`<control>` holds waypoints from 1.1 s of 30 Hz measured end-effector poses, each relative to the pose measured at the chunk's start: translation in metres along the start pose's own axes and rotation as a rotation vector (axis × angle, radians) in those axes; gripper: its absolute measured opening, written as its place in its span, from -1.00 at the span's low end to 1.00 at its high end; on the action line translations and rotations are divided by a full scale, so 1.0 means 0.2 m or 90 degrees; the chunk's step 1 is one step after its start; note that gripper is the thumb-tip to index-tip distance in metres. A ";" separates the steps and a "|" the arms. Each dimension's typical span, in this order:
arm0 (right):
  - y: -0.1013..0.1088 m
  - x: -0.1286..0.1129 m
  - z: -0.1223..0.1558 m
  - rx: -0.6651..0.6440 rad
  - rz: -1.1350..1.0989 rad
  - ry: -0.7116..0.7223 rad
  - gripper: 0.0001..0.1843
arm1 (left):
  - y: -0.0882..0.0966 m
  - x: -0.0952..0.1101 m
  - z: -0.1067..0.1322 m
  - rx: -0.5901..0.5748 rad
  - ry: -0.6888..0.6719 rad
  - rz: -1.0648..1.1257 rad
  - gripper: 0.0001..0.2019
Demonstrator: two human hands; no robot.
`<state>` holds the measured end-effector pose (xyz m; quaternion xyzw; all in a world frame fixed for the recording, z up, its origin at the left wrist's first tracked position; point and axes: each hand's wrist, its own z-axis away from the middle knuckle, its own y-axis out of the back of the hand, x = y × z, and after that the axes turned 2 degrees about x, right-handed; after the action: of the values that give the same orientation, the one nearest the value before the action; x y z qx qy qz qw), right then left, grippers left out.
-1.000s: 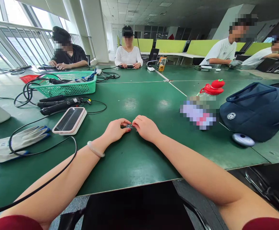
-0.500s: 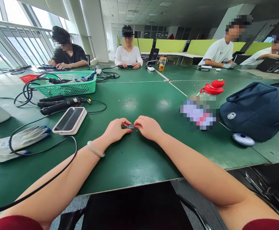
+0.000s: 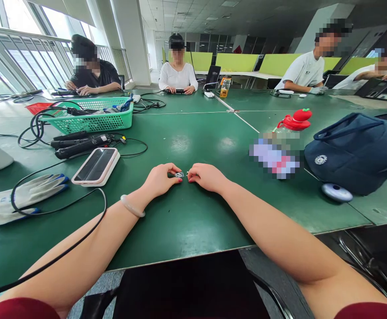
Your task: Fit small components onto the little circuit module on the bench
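Note:
My left hand (image 3: 162,179) rests on the green table (image 3: 193,212) and pinches a small dark circuit board (image 3: 179,174) between thumb and forefinger. Just to the right, my right hand (image 3: 207,177) lies on the table with its fingers curled, pinching a tiny piece I cannot make out at its fingertips. A narrow gap separates the two hands. A pale bracelet (image 3: 131,206) circles my left wrist.
A phone on a white box (image 3: 96,165), work gloves (image 3: 17,197) and black cables lie at left, a green basket (image 3: 90,117) behind them. A red-lidded bottle (image 3: 291,126), a navy bag (image 3: 356,150) and a small round device (image 3: 337,192) stand at right. Several people sit along the far side.
My hands were together over the small board; my right hand has drawn a little to the right, so the board now shows in my left fingertips.

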<state>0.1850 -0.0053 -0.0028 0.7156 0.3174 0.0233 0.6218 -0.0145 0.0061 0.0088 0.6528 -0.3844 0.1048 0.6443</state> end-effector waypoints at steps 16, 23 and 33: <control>-0.05 -0.07 0.01 0.131 0.004 0.047 -0.85 | 0.00 0.01 0.01 0.009 -0.033 0.018 -0.76; -0.05 -0.10 0.01 0.163 0.029 0.072 -0.82 | 0.01 0.04 0.03 0.008 -0.062 0.008 -0.76; -0.03 -0.08 0.02 0.181 -0.088 0.075 -0.87 | -0.01 0.03 0.02 0.004 -0.052 0.069 -0.74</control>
<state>0.1708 -0.0165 -0.0041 0.7705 0.4018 -0.0228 0.4944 -0.0114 -0.0001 0.0110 0.6369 -0.4446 0.1139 0.6194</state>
